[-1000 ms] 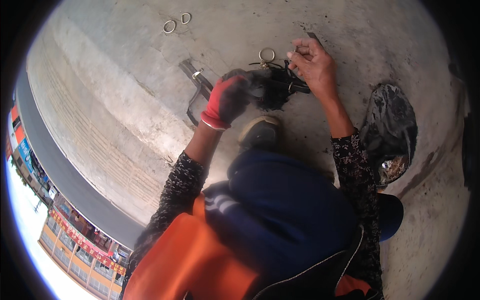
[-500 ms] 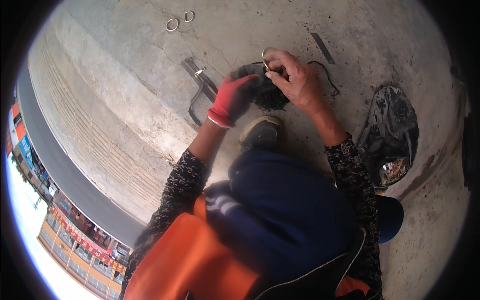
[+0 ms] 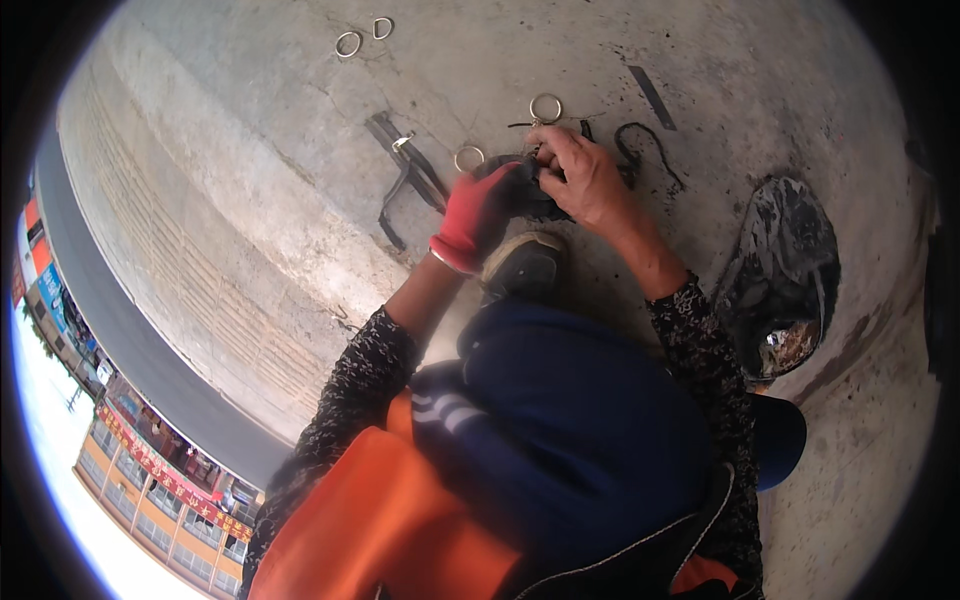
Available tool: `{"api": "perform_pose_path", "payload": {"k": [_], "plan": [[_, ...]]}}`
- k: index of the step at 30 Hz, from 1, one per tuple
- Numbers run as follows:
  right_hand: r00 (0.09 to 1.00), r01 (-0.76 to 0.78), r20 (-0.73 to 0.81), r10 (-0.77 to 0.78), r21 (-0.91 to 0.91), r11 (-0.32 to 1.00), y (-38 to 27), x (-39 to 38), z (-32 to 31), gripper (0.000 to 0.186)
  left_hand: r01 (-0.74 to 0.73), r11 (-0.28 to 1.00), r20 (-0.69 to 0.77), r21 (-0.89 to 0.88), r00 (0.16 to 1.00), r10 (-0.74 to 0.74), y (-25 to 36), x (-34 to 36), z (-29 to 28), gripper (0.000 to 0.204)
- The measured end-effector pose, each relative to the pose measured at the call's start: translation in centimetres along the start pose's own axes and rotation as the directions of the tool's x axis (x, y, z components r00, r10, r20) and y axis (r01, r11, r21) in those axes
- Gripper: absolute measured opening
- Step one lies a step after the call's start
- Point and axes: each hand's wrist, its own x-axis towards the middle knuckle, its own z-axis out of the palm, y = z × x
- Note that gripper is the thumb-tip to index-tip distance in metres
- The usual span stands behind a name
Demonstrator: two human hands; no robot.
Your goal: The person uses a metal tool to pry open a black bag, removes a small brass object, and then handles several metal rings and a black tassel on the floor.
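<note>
My left hand (image 3: 480,210), in a red glove with dark fingers, is closed on a dark bundle (image 3: 545,203) of black, strap-like material above the ground. Opposite it, my bare right hand (image 3: 592,187) pinches at the same bundle, thumb and fingers together. Just past the right fingertips shows a metal ring (image 3: 546,108); whether it is fastened to the bundle I cannot tell. Another ring (image 3: 469,158) shows beside the gloved fingers. The fingers hide much of the bundle.
Left of the glove lie black straps (image 3: 408,165) with a metal buckle. Farther off are a round ring (image 3: 348,44) and a D-shaped ring (image 3: 382,28). A flat black strip (image 3: 652,97), a thin black cord (image 3: 650,150) and a black bag-like thing (image 3: 778,265) lie rightward. My shoe (image 3: 525,268) is close below.
The ring that was in my right fingers now shows beyond them, and those fingers have moved down onto the bundle. The left glove has shifted slightly right and down; a ring beside it has come into sight.
</note>
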Motion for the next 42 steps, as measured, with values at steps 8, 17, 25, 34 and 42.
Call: {"api": "perform_pose_path", "payload": {"k": [8, 17, 25, 34, 42], "plan": [[0.999, -0.029, -0.039, 0.033, 0.089, 0.996, 1.2, -0.5, 1.2, 0.016, 0.546, 0.620, 0.034, -0.563, 0.766, -0.642, -1.2, -2.5, 0.9, 0.034], [0.995, 0.009, -0.103, 0.004, 0.127, 0.992, 0.7, -0.1, 1.3, 0.014, 0.280, 0.806, -0.170, 0.521, 0.960, -0.224, -1.8, 1.1, -3.2, 0.047], [0.986, 0.031, -0.169, -0.001, 0.174, 0.984, 1.0, -0.1, 2.0, 0.014, 0.352, 0.753, -0.152, 0.556, 0.934, -0.324, -3.1, 2.7, -2.9, 0.030], [0.934, -0.229, -0.171, 0.313, 0.384, 0.894, 0.1, -0.9, 3.2, 0.011, 0.604, 0.613, 0.265, -0.509, 0.787, -0.556, 0.7, 0.6, -3.5, 0.047], [0.985, -0.157, -0.018, 0.170, 0.301, 0.941, 1.4, -0.4, 2.7, 0.023, 0.578, 0.601, 0.318, -0.553, 0.812, -0.489, 0.8, 2.4, -4.1, 0.055]]}}
